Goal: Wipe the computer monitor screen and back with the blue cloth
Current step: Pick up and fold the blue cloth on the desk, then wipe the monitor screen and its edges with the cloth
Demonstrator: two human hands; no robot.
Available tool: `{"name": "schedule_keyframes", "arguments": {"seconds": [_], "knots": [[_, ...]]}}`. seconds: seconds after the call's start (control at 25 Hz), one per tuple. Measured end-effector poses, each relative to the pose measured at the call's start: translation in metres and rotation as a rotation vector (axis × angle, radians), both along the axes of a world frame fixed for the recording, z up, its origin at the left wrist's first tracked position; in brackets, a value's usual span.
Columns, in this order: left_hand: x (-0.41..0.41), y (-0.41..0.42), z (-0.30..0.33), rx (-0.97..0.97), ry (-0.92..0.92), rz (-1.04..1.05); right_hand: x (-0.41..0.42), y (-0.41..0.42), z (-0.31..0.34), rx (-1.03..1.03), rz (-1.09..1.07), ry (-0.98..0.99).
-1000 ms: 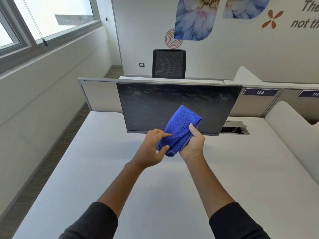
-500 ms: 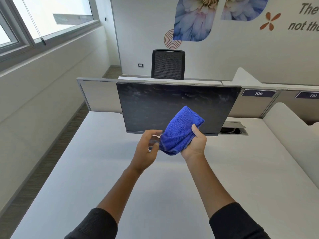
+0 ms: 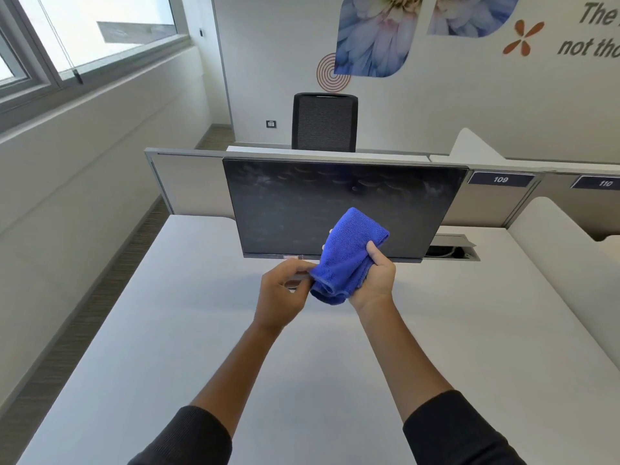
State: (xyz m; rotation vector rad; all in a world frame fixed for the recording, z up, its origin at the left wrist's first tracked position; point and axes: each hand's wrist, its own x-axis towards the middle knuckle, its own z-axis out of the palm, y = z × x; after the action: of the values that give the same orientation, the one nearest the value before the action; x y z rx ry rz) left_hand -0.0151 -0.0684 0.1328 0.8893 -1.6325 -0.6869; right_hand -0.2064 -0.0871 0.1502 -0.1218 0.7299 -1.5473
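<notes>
**Folded cloth in right hand, held in front of monitor's lower edge**

The blue cloth is folded into a thick pad and gripped by the right hand: thumb on the near face, fingers wrapped behind it, palm closed around its right side. The upper end of the cloth overlaps the lower right of centre of the screen in this view; whether it touches the glass cannot be told.

The left hand sits just beside the cloth's lower left corner, fingers curled. Its fingertips meet the cloth's edge, but whether they pinch it or merely touch cannot be told.

The monitor stands on the white desk, screen dark, facing the person. Smudges and arc-shaped marks show across the upper part of the screen.

Behind the monitor runs a grey partition carrying labels reading 109 and 110. A black mesh chair stands beyond it. Both forearms are bare, with dark sleeves pushed up.
</notes>
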Motion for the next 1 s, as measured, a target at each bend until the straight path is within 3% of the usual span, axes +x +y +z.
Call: {"name": "schedule_keyframes", "arguments": {"seconds": [0.28,0.36,0.44,0.56,0.68,0.88,1.0], "knots": [[-0.001,0.007,-0.007,-0.101,0.005,0.090,-0.003,-0.001,0.005,0.007,-0.106,0.064],[-0.003,0.009,-0.005,0.102,0.114,0.048,-0.002,-0.001,0.006,-0.002,-0.099,0.071],[-0.007,0.006,0.004,0.427,0.263,-0.036,0.001,0.000,0.007,-0.020,-0.068,0.077],[-0.013,-0.003,0.018,0.694,0.210,-0.041,0.008,0.002,0.011,-0.034,-0.020,0.081],[-0.017,-0.008,0.021,0.721,0.194,-0.011,0.017,0.005,0.020,-0.015,0.059,0.194],[-0.007,-0.017,0.031,0.721,0.146,-0.002,0.038,0.000,0.038,0.092,-0.021,0.654],[0.026,-0.040,0.053,0.501,0.068,0.217,0.047,-0.016,0.065,0.029,-0.084,0.817]]}}
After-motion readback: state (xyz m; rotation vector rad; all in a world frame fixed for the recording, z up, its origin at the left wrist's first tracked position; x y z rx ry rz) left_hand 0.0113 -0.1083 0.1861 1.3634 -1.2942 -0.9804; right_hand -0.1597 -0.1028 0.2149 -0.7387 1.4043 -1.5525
